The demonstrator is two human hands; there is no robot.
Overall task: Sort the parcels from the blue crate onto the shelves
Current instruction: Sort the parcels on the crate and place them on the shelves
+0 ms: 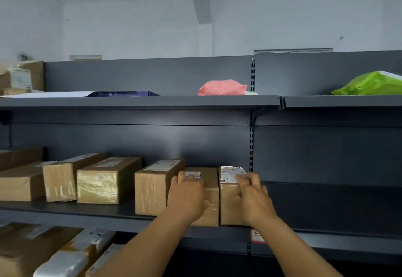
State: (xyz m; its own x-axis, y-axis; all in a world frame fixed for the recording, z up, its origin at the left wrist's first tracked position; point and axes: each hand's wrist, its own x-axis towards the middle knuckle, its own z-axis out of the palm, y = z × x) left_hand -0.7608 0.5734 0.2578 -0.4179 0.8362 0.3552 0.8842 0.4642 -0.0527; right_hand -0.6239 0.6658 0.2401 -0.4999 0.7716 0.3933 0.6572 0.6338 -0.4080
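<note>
My left hand [188,196] lies flat, fingers spread, over the front and top of one brown parcel [210,194]. My right hand [253,196] does the same on the labelled parcel [228,198] touching it on the right. Neither hand is clenched; both press rather than grip. Both parcels sit on the middle shelf [87,211], directly ahead, long axes running back toward the rear panel, so I judge a straight push seats them.
</note>
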